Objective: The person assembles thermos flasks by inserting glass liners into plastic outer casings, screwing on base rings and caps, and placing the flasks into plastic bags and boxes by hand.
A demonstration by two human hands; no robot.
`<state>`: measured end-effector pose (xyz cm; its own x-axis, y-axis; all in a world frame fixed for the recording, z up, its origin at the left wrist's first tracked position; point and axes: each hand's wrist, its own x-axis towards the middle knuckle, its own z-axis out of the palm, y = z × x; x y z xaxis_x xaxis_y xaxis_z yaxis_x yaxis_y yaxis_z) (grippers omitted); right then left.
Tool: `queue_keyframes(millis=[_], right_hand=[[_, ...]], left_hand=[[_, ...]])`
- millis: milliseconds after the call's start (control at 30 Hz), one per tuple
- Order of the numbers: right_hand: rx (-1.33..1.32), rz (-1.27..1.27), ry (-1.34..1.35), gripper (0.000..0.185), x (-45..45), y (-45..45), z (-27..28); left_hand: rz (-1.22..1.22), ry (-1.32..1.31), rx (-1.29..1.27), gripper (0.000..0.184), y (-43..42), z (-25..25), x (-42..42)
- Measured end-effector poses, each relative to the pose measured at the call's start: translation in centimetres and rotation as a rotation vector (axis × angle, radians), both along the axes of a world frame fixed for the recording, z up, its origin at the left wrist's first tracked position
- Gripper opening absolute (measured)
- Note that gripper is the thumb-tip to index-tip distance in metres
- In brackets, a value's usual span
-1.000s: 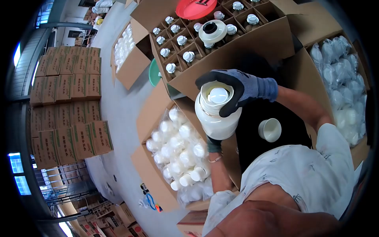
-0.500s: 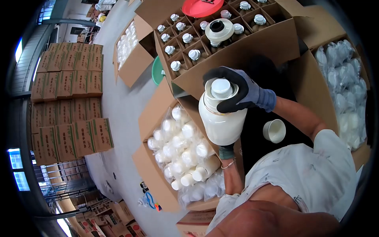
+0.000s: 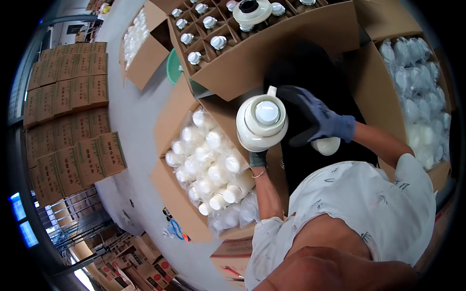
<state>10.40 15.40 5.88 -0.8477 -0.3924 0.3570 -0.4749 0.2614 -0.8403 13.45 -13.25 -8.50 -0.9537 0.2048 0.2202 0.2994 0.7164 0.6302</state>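
A white vacuum flask (image 3: 262, 133) with a round white stopper (image 3: 267, 112) stands upright before me. My left hand (image 3: 258, 159), in a dark glove, supports it low down; its fingers are mostly hidden behind the flask. Just right of the flask is my right hand (image 3: 315, 116) in a grey-blue and black glove, slightly blurred, thumb and fingers spread with nothing between them. A white cup (image 3: 326, 145) rests on the dark cloth of my lap, partly covered by that hand.
Ahead, a divided carton (image 3: 272, 60) holds several white-capped bottles, with a cream flask top (image 3: 252, 13) on them. Open cartons of bagged white parts stand left (image 3: 184, 218) and right (image 3: 388, 116). A green basin (image 3: 173, 67) and stacked cartons (image 3: 73, 116) are farther left.
My right hand has let go of the flask's neck and opened, moving to the right. The flask has turned, showing a projection at its far rim. The view has shifted.
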Motion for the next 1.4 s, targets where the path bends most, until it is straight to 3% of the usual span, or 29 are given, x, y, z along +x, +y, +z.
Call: queue_keyframes(millis=[33, 67, 167, 200, 300, 367, 433, 533, 633, 733, 833, 967, 1000, 1100, 1133, 1233, 1267, 1400], right_hand=[[0.108, -0.020, -0.016, 0.095, 1.6, 1.5, -2.1], [0.212, 0.065, -0.077, 0.081, 3.0, 3.2, -2.9], [0.951, 0.285, 0.317, 0.062, 6.2, 5.2, -7.7], [0.915, 0.260, 0.266, 0.049, 6.5, 5.1, -8.3], [0.601, -0.100, 0.154, 0.048, 2.9, 5.1, -2.8], [0.409, -0.402, 0.250, 0.050, 0.1, 5.8, 0.0], [0.444, -0.646, 0.603, 0.054, -2.5, 5.8, 1.1], [0.284, -0.581, 0.383, 0.047, -2.2, 2.9, 5.2], [0.216, -0.381, 0.581, 0.041, -0.6, 0.5, 6.0], [0.147, -0.222, 0.615, 0.043, -1.0, 2.1, 5.4], [0.165, -0.114, 0.614, 0.058, -2.3, 3.5, 6.6], [-0.037, 0.259, 0.262, 0.037, -5.1, 5.4, 6.9], [-0.052, 0.253, 0.310, 0.028, -5.2, 4.7, 7.3], [0.075, 0.141, 0.508, 0.034, -5.0, 1.8, 7.6], [0.078, 0.216, 0.527, 0.041, -5.3, 1.6, 7.6], [-0.023, 0.066, 0.250, 0.041, -6.1, 2.5, 5.0], [-0.322, -0.057, -0.170, 0.036, -6.2, 2.4, 4.4], [-0.577, -0.184, -0.527, 0.044, -5.7, 4.1, 2.2]], left_hand=[[0.003, -0.006, 0.004, 0.062, 0.1, 0.0, -0.1], [0.005, -0.011, 0.009, 0.062, 0.2, -0.1, 0.0], [0.002, -0.022, 0.013, 0.061, 0.0, -0.2, 0.0], [-0.003, -0.024, 0.014, 0.061, 0.0, -0.1, 0.0], [0.001, -0.025, 0.021, 0.061, 0.0, 0.2, -0.1], [0.005, -0.031, 0.019, 0.061, -0.2, 0.3, 0.3], [0.007, -0.031, 0.023, 0.061, -0.4, -0.1, 0.7], [0.010, -0.037, 0.031, 0.060, -0.3, -0.4, 1.5], [0.020, -0.035, 0.037, 0.060, -0.3, -0.7, 1.7], [0.030, -0.036, 0.047, 0.060, -0.4, -1.0, 1.7], [0.028, -0.032, 0.051, 0.059, -0.6, -1.0, 1.4], [0.039, -0.018, 0.065, 0.059, -0.7, -0.7, 1.0], [0.041, -0.019, 0.070, 0.059, -0.7, -0.6, 0.9], [0.050, -0.018, 0.085, 0.058, -0.7, -0.4, 0.8], [0.054, -0.016, 0.088, 0.058, -0.7, -0.3, 0.8], [0.065, 0.024, 0.116, 0.058, -0.5, 2.1, -0.1], [0.068, 0.042, 0.131, 0.058, -0.3, 3.3, -0.4], [0.078, 0.053, 0.211, 0.058, -1.8, 8.9, -2.8]])
